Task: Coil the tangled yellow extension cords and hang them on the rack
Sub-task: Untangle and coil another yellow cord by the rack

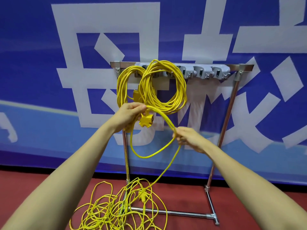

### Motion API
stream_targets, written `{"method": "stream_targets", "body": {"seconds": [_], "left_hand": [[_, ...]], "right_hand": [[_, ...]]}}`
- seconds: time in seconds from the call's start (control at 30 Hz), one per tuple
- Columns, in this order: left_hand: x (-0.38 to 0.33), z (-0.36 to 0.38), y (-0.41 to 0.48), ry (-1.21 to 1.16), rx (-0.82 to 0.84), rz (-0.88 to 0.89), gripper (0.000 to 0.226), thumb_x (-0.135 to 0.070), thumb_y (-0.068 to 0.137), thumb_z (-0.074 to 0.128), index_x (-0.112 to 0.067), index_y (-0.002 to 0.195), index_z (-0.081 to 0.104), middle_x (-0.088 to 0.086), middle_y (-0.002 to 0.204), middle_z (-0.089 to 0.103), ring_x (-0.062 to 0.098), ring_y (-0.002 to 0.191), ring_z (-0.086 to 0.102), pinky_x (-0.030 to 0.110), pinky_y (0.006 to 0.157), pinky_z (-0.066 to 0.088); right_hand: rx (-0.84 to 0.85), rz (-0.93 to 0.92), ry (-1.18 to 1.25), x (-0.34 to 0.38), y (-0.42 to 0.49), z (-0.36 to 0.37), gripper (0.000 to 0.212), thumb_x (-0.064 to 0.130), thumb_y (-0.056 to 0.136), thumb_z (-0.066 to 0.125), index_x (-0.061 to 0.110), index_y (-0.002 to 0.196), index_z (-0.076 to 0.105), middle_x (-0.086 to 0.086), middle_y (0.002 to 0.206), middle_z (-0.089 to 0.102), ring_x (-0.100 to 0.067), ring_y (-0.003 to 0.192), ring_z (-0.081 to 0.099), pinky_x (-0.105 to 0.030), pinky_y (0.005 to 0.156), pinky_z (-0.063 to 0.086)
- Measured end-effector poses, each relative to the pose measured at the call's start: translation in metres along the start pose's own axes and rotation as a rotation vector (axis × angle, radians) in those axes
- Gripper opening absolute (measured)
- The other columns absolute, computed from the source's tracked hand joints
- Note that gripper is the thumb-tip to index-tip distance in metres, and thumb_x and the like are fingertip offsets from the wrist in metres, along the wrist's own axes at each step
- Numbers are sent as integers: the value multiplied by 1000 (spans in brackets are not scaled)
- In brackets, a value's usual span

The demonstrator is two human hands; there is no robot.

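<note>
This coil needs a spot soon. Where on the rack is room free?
Free: the grey hooks between the hung coils and the right post. Crowded: the rack's left end, and the floor by the left post, under tangled cord.

We face a deep blue banner (33, 47) that covers the whole wall behind, printed with huge white characters (106, 17) and crossed low down by a paler blue band (41, 130), while below its dark bottom edge a dull red floor (20, 180) spreads under soft, even light.

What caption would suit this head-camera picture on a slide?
Left hand and right hand hold a yellow cord loop before a rack bearing two coils.
</note>
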State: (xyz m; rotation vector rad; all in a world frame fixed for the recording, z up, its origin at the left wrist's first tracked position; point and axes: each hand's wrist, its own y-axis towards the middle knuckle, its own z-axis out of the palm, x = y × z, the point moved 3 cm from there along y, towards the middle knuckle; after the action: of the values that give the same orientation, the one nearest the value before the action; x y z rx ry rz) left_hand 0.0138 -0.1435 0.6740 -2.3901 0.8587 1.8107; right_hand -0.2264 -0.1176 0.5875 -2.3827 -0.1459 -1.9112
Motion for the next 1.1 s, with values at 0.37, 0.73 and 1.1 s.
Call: {"method": "stream_targets", "body": {"seconds": [0.37,0.73,1.1], "left_hand": [[53,1,-5,241,5,-1,25,-24,102,45,-20,116,66,6,106,69,7,91,66,21,60,52],[42,26,-2,585,-21,172,22,-24,95,58,-10,107,71,4,94,65,15,85,56,32,74,43],[17,35,-2,-134,39,34,22,-10,91,63,-5,112,61,11,82,66,12,72,61,20,65,49]], "right_hand": [[-53,-310,-425,76,-2,-34,31,35,92,58,10,81,73,11,51,45,-2,47,37,-12,49,29],[12,-354,-560,75,-2,-2,30,36,93,56,16,79,73,15,60,58,3,62,49,-12,61,35],[144,-309,-350,63,-12,4,20,28,90,62,10,89,71,12,63,57,1,59,49,-12,58,37]]}}
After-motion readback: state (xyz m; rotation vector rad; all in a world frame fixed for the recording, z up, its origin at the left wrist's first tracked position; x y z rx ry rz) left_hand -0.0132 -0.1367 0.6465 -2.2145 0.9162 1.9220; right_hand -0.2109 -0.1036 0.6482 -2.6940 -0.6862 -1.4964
